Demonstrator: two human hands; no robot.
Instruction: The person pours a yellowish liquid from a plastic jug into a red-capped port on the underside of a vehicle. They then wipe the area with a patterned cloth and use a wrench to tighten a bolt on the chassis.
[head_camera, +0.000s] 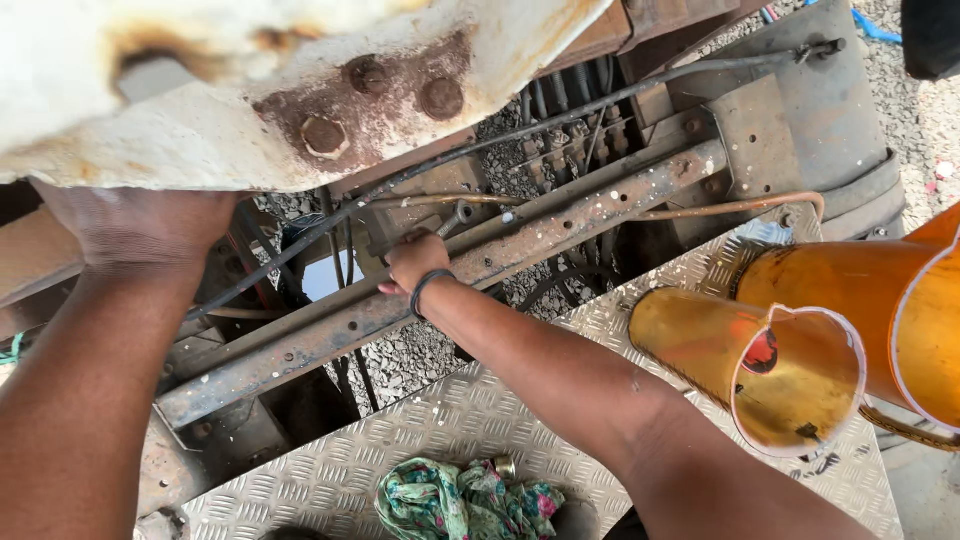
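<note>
1. Reaching down under the rusty panel (250, 90), my right hand (415, 262) closes round a spanner (452, 217) at the frame rail (330, 330), fingers curled for grip.
2. My left hand (140, 225) presses flat up under the panel's lower edge, bracing me.
3. A rag (465, 500) lies at the tread plate's (330, 470) near edge, within reach.

Items I could not make out in full:
- My left hand (140, 225): fingers tucked behind the rusted white panel (250, 90), grip unseen.
- My right hand (415, 262): fingertips hidden at the wrench (455, 215); only the wrench's head showed.
- Orange funnel (780, 360): a second one was cut off at the right edge.
- Floral rag (465, 500): cropped by the bottom edge.
</note>
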